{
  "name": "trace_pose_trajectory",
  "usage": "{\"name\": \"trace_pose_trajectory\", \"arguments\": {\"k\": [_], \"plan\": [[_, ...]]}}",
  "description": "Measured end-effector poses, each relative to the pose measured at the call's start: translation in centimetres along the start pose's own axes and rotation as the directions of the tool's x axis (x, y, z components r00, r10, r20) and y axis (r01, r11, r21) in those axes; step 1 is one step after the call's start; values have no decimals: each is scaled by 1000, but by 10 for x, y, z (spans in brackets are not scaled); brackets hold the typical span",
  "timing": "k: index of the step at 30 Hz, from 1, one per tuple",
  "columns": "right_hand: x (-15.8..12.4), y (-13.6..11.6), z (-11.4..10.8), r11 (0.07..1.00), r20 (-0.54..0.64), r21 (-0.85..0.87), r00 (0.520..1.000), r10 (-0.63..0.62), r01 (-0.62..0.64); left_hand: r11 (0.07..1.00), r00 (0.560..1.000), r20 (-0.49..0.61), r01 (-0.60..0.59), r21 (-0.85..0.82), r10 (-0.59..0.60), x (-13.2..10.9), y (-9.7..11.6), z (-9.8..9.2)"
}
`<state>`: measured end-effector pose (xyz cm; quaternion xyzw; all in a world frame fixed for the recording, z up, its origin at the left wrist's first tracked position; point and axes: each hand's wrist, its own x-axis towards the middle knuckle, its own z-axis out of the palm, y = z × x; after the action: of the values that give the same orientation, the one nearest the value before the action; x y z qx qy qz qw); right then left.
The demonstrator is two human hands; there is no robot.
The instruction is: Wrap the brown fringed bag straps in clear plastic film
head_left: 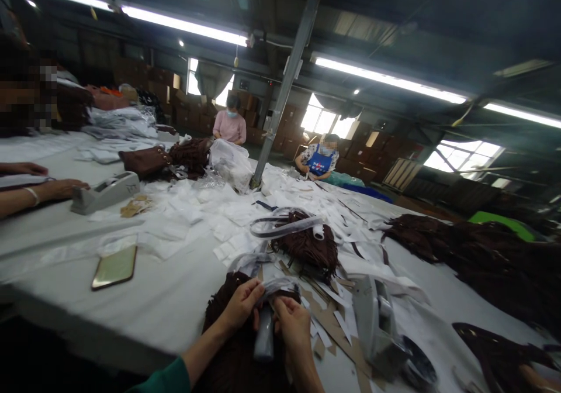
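Note:
A dark brown fringed bag (pixel 223 296) lies at the table's near edge, right below my hands. My left hand (pixel 240 308) pinches the clear plastic wrapping around the bag's strap (pixel 278 285). My right hand (pixel 293 323) is closed on the same wrapped strap, a little to the right. Between the hands a plastic-covered grey end (pixel 263 337) hangs down over the bag. Exactly what lies under my fingertips is hidden. Just beyond sits a second brown fringed bag (pixel 307 247), its strap wrapped in plastic too.
A grey tape dispenser (pixel 372 317) stands right of my hands, beside cardboard strips (pixel 326 323). A phone (pixel 114 267) lies left. A co-worker's hand (pixel 65 189) touches another dispenser (pixel 107 193). White sheets, a metal post (pixel 280 100) and piled brown bags (pixel 473 258) stand farther off.

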<state>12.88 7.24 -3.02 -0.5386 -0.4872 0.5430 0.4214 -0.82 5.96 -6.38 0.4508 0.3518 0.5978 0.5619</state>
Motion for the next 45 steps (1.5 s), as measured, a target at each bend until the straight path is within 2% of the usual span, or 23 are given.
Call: {"name": "trace_pose_trajectory", "arguments": {"k": [5, 11, 13, 15, 17, 20, 23, 27, 30, 34, 37, 40, 42, 45], "plan": [[2, 8, 11, 981, 64, 190, 998, 25, -37, 995, 998, 49, -37, 95, 33, -6, 0, 2], [3, 3, 19, 973, 96, 230, 995, 14, -36, 997, 997, -12, -72, 7, 72, -7, -1, 1], [1, -1, 13, 965, 197, 251, 980, 24, -74, 998, 997, -28, -67, -11, 67, -5, -2, 1], [-2, -3, 2, 958, 326, 240, 943, 70, -154, 998, 997, -46, -68, -14, 67, -3, -2, 0], [-4, -1, -9, 958, 376, 187, 917, 134, -217, 997, 996, -60, -73, -6, 72, -2, -2, 1], [-6, 3, -17, 966, 301, 137, 938, 170, -219, 998, 996, -48, -68, 14, 69, -3, -3, 2], [-5, 2, -12, 971, 234, 156, 962, 143, -182, 995, 998, -15, -66, 70, 67, -4, 0, 4], [0, -10, 3, 950, 176, 280, 980, 89, -136, 974, 991, 19, -135, 180, 134, -2, 15, 7], [2, -16, 7, 907, 159, 393, 982, 98, -154, 962, 988, 8, -153, 227, 156, 3, 28, 8], [-6, -17, -1, 855, 266, 439, 949, 170, -276, 953, 993, 10, -116, 279, 118, 3, 36, 4], [-16, -19, -10, 775, 408, 456, 877, 253, -436, 935, 989, 33, -146, 324, 142, -1, 36, 1], [-20, -22, -14, 661, 518, 478, 794, 319, -578, 886, 979, 101, -203, 417, 177, -5, 40, 4], [-19, -21, -12, 649, 545, 494, 788, 287, -578, 841, 973, 133, -230, 490, 189, -6, 44, 7], [-15, -15, -8, 700, 547, 524, 822, 160, -485, 813, 972, 119, -237, 532, 205, -5, 48, 12]]}}
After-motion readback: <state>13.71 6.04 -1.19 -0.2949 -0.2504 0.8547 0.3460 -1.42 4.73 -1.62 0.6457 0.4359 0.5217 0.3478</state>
